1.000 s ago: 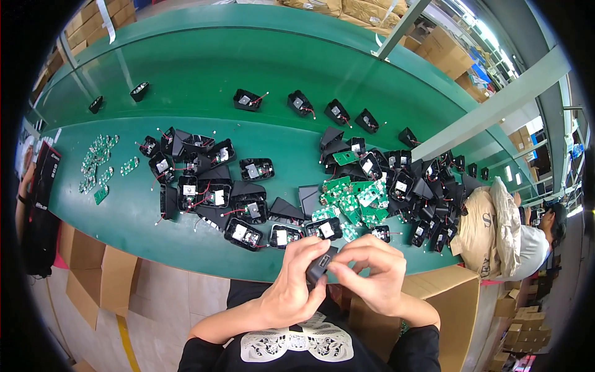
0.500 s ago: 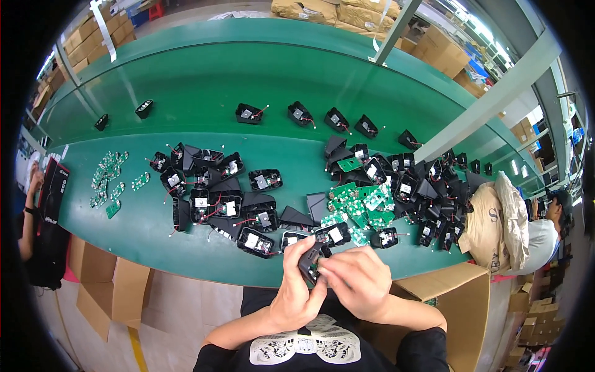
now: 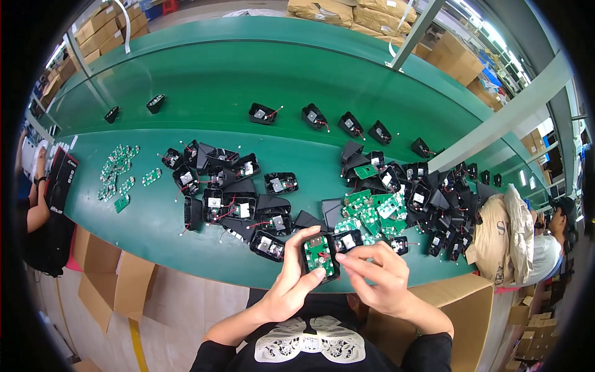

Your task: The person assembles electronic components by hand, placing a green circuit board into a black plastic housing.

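Observation:
My left hand point(image 3: 286, 291) grips a small black plastic housing point(image 3: 335, 270) at the bench's near edge, its open side facing up. A green circuit board point(image 3: 315, 249) lies inside it, with red wires across its middle. My left thumb presses on the board's lower part. At the housing's right rim, my right hand point(image 3: 379, 279) has thumb and forefinger pinched together by a tiny pale spot; what they hold, if anything, is too small to make out. Just beyond are black housings with wires point(image 3: 268, 245) and a pile of green circuit boards point(image 3: 372, 214).
Black housings crowd the green bench point(image 3: 155, 217) at centre-left and right point(image 3: 437, 198); several stand along the back ledge. Loose boards point(image 3: 118, 167) lie at left. Cardboard boxes point(image 3: 102, 273) flank me below the bench. Paper sacks point(image 3: 493, 239) and people are at the sides.
The housing has turned so its open side with the board now shows. My right hand has drawn slightly right, from over the housing to its rim. The view has shifted a little.

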A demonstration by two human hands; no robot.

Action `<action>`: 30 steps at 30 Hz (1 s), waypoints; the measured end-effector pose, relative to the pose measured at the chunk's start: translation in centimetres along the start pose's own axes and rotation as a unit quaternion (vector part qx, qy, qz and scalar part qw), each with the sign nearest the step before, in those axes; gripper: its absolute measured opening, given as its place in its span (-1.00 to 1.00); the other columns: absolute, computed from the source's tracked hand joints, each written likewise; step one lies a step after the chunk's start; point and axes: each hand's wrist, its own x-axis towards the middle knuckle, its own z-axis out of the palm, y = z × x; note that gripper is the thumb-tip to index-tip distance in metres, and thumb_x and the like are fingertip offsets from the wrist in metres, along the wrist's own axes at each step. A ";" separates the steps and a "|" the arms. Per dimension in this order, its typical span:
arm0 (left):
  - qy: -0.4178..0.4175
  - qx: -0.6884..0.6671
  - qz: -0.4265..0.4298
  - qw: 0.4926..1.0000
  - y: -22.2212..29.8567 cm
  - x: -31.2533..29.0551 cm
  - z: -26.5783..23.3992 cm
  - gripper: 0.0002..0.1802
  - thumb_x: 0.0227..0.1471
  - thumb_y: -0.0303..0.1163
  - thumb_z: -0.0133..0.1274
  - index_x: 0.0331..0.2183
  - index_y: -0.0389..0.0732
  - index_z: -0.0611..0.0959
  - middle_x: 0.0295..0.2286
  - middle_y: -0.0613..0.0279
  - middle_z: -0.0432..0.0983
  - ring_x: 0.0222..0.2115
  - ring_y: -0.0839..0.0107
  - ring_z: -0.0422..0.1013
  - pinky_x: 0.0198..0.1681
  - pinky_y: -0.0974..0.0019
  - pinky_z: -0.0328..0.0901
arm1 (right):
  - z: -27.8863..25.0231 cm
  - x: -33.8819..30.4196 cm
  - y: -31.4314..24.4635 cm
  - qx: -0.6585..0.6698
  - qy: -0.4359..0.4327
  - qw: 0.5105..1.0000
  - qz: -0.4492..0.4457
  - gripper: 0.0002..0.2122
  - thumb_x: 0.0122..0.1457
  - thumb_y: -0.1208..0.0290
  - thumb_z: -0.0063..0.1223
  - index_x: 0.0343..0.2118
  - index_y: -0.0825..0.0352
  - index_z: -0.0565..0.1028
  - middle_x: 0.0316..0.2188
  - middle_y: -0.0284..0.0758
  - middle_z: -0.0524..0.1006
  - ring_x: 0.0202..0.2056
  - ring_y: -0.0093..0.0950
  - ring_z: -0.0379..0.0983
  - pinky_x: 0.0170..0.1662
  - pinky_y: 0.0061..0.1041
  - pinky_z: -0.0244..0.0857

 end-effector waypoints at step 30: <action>0.257 0.636 -0.011 0.727 4.8 21.6 -34.9 -0.61 0.00 -0.36 -0.23 -0.12 -0.32 0.41 -0.26 -0.21 0.40 -0.20 -0.06 0.32 -0.08 0.09 0.19 | -1.1 1.6 4.9 -0.216 -0.008 0.976 0.014 -0.68 -0.30 0.69 0.04 -0.39 0.23 0.53 -0.50 -0.40 0.48 -0.58 -0.50 0.37 -0.63 -0.59 0.24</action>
